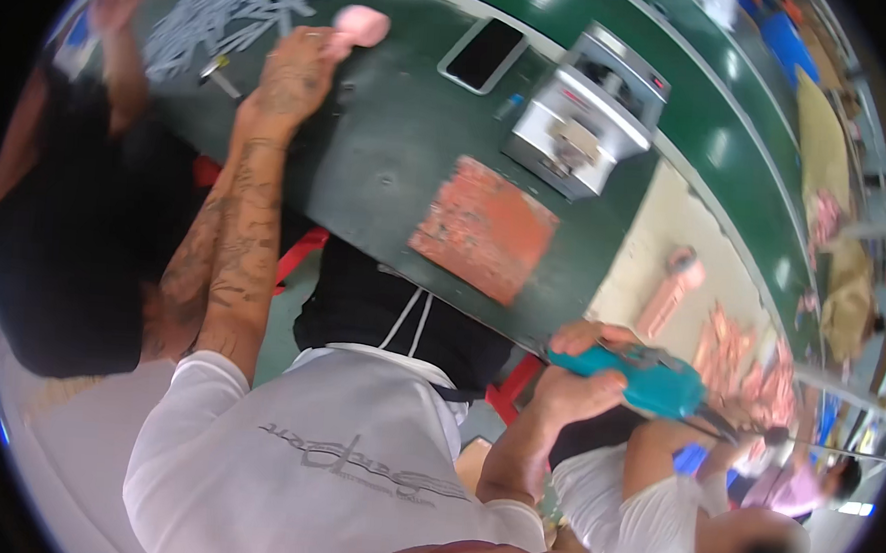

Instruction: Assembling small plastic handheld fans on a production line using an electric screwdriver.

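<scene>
Green table [354, 162]: two hands [299, 69] [569, 395] grip one pink object [362, 25], one teal tool [662, 390].

The left hand [300, 69] holds a pink piece [362, 26] at the green table [370, 143]; the right hand [571, 391] grips a teal tool [648, 385].

White short-sleeved tee [292, 489] with dark script [353, 462] across the front, black bottoms [357, 297] with a white drawstring [403, 319]. Loads of tattoos [243, 236] down the left forearm [247, 196] too.

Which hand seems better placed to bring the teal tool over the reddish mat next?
Right, probably: the right hand grips the teal tool and is nearer the reddish mat, while the left hand holds a pink item.
</scene>
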`<state>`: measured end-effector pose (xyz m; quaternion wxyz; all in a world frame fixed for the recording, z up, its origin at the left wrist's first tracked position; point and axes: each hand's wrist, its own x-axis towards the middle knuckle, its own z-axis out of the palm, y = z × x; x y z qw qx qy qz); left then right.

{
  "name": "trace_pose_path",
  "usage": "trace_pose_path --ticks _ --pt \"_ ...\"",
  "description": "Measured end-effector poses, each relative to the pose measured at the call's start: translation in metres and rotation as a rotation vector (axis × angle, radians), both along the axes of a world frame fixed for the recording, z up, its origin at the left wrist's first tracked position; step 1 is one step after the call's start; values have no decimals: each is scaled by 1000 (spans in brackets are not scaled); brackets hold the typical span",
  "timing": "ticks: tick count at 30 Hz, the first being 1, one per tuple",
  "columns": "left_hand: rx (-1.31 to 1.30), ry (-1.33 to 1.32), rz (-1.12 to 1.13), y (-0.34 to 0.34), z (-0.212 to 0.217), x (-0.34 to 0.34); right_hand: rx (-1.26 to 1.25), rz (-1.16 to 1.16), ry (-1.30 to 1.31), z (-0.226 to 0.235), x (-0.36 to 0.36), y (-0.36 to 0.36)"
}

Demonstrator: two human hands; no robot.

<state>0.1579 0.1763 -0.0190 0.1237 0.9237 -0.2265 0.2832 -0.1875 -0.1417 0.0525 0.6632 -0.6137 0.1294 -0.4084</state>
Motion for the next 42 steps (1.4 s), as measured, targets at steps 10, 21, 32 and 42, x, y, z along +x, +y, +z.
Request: trace_pose_path --ticks 10,21,32,42 --pt "-165 700 -962 -337 68 -213 41 17 140 3 -35 -11" --pt "-127 661 -776 -425 18 -223 43 32 203 3 -60 -7" --pt "-237 438 -797 -202 37 -174 131 84 -27 15 3 -17" --pt "-343 378 -874 -171 20 -179 -9 200 -39 24 90 3"
